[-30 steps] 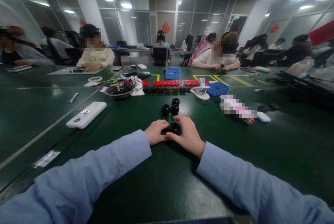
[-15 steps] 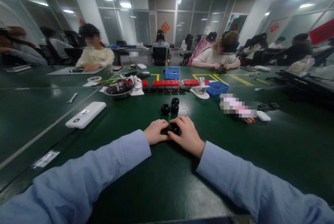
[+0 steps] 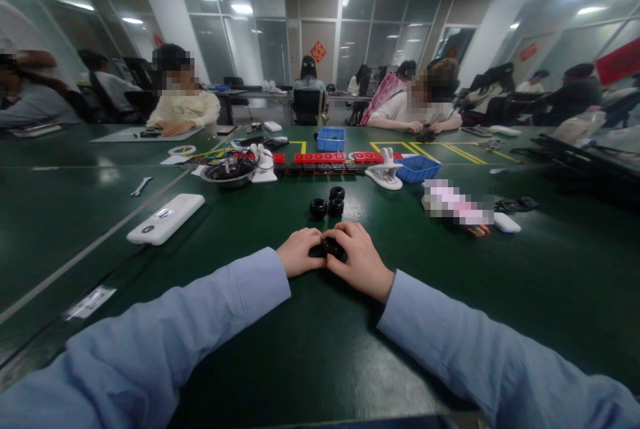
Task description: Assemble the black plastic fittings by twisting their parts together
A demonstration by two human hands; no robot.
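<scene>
Between my two hands, low at the green tabletop [image 3: 320, 349], is a small black tire-like wheel [image 3: 335, 248]. My left hand [image 3: 301, 251] curls its fingers and thumb against its left side. From the right, my right hand [image 3: 361, 260] wraps thumb and fingers round it, hiding much of its outline. Just beyond my fingers stand three more black wheels: one at the left [image 3: 318, 208], one at the right [image 3: 336, 206] and one behind [image 3: 337, 193].
A white power strip [image 3: 166, 219] and a wrench [image 3: 141, 186] lie to the left. Farther back are a metal bowl [image 3: 227, 177], red blocks [image 3: 320, 158], a white clip stand [image 3: 385, 175] and two blue bins, one right [image 3: 420, 169], one farther [image 3: 331, 140]. Co-workers sit across the table.
The wheel between my hands has tilted or turned slightly, and my right thumb has shifted a little. Both hands otherwise stay in place; the other wheels have not moved.
</scene>
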